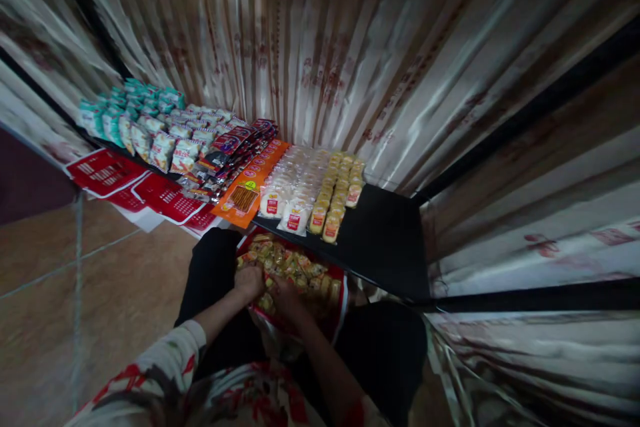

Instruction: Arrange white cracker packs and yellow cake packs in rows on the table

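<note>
In my lap rests a red-and-white bag or box [345, 300], wide at the top and filled with small yellow wrapped snack packs [305, 263]. My left hand [250, 282] is closed over the left part of this pile. Close beside it, my right hand [287, 297] reaches in with its fingers curled toward the left hand. Dim light and blur hide what the fingers hold, if anything. On the low black table in front stand rows of yellow wrapped cakes [333, 213], next to white wrapped cakes [295, 210].
Further left along the black table [383, 233] are an orange snack bag [245, 197], dark packets [230, 153], white snack bags [163, 150] and teal bags [117, 123]. Red printed sheets [165, 197] hang over the front edge. A pleated curtain [330, 47] stands behind.
</note>
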`<action>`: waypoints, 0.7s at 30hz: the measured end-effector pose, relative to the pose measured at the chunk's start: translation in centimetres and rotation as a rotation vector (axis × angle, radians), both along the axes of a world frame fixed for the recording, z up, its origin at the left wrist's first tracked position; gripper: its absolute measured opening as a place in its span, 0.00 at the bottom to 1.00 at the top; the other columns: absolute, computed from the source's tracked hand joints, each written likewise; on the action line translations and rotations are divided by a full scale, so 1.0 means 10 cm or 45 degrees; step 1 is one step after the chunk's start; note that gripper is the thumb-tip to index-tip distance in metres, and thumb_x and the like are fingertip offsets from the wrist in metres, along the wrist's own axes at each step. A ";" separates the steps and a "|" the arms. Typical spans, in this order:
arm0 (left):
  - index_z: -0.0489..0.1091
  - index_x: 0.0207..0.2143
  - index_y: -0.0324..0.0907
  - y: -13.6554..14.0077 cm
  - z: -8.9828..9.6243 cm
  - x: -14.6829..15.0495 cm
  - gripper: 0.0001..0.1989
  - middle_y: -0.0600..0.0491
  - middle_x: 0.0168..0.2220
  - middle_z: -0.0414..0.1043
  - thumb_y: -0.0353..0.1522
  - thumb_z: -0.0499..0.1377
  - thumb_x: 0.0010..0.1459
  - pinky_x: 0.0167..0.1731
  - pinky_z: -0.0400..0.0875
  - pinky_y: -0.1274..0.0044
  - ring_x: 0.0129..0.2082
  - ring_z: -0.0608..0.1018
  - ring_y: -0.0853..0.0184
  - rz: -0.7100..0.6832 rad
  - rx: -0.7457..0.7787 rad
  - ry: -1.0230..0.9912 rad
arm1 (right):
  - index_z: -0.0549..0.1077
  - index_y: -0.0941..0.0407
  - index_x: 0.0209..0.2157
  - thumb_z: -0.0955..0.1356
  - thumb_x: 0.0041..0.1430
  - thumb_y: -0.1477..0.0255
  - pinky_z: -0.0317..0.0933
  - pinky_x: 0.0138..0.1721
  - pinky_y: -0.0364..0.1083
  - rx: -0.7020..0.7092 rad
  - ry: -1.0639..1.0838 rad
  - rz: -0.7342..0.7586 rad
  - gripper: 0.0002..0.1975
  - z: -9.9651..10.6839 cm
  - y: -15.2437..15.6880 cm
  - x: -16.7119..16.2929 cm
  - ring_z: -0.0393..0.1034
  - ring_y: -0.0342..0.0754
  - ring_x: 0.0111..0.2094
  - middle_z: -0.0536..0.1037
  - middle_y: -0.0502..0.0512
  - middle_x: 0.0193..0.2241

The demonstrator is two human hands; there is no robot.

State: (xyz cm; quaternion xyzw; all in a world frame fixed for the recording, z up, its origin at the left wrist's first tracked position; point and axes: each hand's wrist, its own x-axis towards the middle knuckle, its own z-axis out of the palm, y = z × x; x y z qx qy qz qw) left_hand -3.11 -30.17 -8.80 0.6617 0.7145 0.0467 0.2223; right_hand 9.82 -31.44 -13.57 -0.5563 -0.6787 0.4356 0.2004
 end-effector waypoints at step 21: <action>0.68 0.46 0.42 -0.01 0.27 0.23 0.21 0.49 0.42 0.65 0.21 0.47 0.52 0.48 0.65 0.75 0.45 0.70 0.66 -0.215 0.118 -0.406 | 0.74 0.55 0.38 0.64 0.50 0.73 0.63 0.42 0.48 0.048 0.082 -0.338 0.13 0.14 0.00 0.22 0.71 0.49 0.37 0.76 0.56 0.37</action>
